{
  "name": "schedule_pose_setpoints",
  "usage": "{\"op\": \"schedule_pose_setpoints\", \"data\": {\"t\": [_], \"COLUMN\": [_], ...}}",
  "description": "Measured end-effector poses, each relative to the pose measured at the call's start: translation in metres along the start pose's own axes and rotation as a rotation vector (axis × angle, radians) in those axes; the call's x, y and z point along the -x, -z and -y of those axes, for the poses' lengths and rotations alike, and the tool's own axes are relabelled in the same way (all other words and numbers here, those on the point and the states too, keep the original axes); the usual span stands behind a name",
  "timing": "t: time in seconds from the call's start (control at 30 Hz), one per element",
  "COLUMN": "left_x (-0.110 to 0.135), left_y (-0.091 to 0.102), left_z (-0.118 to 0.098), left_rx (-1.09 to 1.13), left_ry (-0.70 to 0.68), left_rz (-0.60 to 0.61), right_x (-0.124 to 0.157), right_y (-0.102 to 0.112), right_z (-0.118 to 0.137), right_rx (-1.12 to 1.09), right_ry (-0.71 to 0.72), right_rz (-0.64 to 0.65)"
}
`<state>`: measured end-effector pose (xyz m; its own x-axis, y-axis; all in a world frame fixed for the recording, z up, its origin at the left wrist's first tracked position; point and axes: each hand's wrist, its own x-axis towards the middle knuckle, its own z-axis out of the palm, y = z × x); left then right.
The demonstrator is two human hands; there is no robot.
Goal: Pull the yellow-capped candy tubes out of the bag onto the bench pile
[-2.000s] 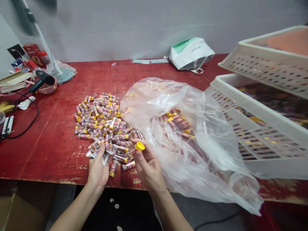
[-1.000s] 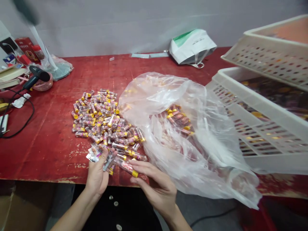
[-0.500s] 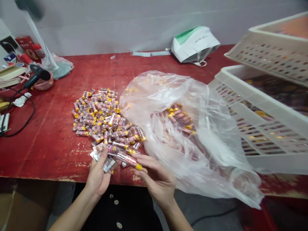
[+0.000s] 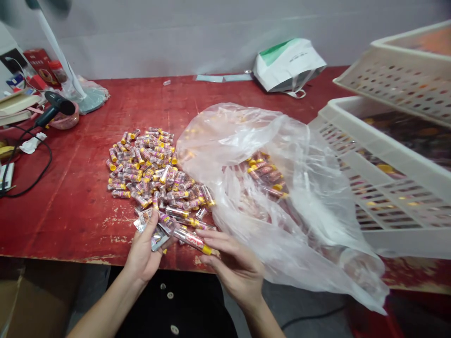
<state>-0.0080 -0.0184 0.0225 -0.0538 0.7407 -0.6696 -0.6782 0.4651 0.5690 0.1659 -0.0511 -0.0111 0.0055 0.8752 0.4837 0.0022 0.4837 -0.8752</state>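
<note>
1. No text legible anywhere; print shows, but too small or blurred to read.
2. Long yellow-capped tube (image 4: 190,238), near the worktop's (image 4: 81,202) front edge: red lettering along its side, can't make out the characters.
3. Packets (image 4: 159,240), same edge, just left of that tube: tiny print and pictures, unreadable.
4. Small tubes (image 4: 152,164), heaped left of the worktop's middle, toward front edge: purple label patches, wording too small.
5. White bag (image 4: 286,66), far edge, right of centre: short dark line of print on its white side, too blurred.
6. Red box (image 4: 41,65), far left corner: pale characters above a round picture, can't read them.
</note>
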Motion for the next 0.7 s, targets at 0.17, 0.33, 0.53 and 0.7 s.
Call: {"op": "schedule_pose_setpoints", "data": {"t": [0.17,0.33,0.53,0.7], "left_x": [0.006,0.011,0.015,0.015], "left_y": [0.0,0.002,0.001,0.0], "left_z": [0.001,0.008,0.02,0.023], "left_rx": [-0.08,-0.075,-0.051,-0.067], "left_ry": [-0.037,-0.108,-0.229,-0.227], "left_rz": [0.061,0.125,0.101,0.094], "right_x": [0.005,0.006,-0.001,-0.004], "right_y": [0.007,0.005,-0.019,-0.03], "right_z": [0.007,0.012,0.006,-0.002], "right_rx": [0.146,0.222,0.239,0.156], "right_ry": [0.134,0.128,0.1,0.076], "right_rz": [0.095,0.23,0.116,-0.097]}}
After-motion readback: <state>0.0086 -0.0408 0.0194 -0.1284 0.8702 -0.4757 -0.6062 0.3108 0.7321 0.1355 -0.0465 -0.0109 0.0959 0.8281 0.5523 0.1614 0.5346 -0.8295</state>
